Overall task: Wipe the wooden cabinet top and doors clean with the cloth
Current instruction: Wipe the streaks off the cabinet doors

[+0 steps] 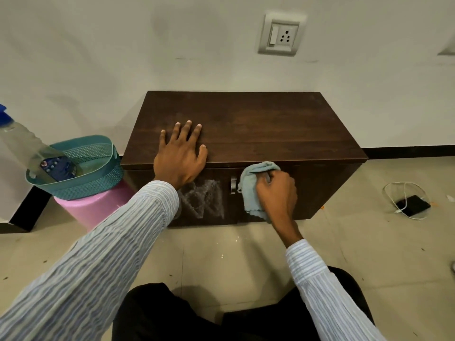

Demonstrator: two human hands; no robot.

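A low dark wooden cabinet [270, 124] stands against the white wall. My left hand [179, 156] lies flat on the front left of its top, fingers spread. My right hand [278, 193] grips a light blue cloth [251, 190] and presses it against the upper part of the right door, just right of the metal handle [233, 185]. The left door carries white dusty smears [206, 198] below my left wrist. A faint dusty patch shows on the top near my left fingers.
A teal basket [98, 173] holding a spray bottle [29, 148] sits on a pink stool [98, 207] left of the cabinet. A phone with a white cable [413, 205] lies on the tiled floor at right. A wall socket [280, 34] is above.
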